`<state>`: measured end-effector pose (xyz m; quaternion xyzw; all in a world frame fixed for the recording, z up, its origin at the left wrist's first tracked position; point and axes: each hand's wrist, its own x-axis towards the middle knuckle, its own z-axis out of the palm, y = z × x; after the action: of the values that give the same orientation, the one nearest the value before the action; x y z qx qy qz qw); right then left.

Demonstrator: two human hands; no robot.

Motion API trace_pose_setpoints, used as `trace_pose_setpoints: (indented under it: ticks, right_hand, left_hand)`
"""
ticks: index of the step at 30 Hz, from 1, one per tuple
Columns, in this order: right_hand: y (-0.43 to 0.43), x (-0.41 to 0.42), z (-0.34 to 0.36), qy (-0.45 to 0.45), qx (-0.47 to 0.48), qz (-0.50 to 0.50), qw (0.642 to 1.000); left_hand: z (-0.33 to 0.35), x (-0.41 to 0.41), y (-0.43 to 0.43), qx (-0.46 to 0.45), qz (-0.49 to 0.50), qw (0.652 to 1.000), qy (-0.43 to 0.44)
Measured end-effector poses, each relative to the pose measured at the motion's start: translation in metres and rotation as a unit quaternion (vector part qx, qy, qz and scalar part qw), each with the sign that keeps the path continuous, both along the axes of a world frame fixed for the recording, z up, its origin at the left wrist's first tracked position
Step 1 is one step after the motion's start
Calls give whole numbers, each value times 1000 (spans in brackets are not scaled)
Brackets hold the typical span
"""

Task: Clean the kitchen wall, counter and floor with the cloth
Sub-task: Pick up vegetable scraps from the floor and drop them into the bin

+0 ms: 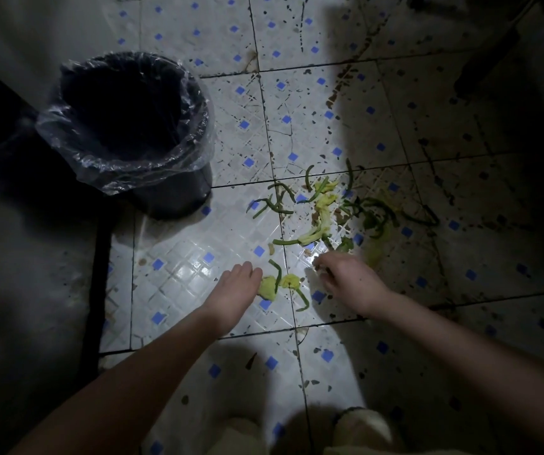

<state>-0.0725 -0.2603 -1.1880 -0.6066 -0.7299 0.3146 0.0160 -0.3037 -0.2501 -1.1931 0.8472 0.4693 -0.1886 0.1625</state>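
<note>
Across the lit middle of the frame ran a white tiled floor (178, 284) with small blue diamonds, spattered with dark specks and stains that thickened toward the upper right. One black bin (139, 133) lined with a clear plastic bag (67, 133) stood at the upper left, its inside too dark to read. Two bare hands reached down from the lower edge. The left hand (237, 287) lay flat with fingers together and extended, its fingertips touching a small pile of pale green scraps (272, 287) crossed by one dark green strip. The right hand (346, 277), just right of that pile, had its fingers curled downward against the floor; whether they pinched anything could not be told. Beyond both hands, right of centre, a larger scatter of vegetable trimmings (323, 208) lay spread over the tiles, too tangled to count. No cloth showed anywhere. Two pale slippers (362, 428) sat at the bottom edge.
</note>
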Motion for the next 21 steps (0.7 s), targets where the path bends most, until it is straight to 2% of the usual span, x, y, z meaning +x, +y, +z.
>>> trace_pose_setpoints:
  ticks: [8,15,18,21]
  right_hand:
    - [14,-36,-10,-4,13,139,990]
    - [18,-51,-30,-112,12,307,945]
    - [15,-46,-36,-132,52,331,933]
    - [11,-44,-40,-115,71,302,944]
  left_hand:
    - [4,-20,2,31,64,997,-21]
    - [8,-39,5,36,126,990,-45]
    - [10,-43,5,34,137,989,-39]
    - [12,-44,6,34,142,988,-50]
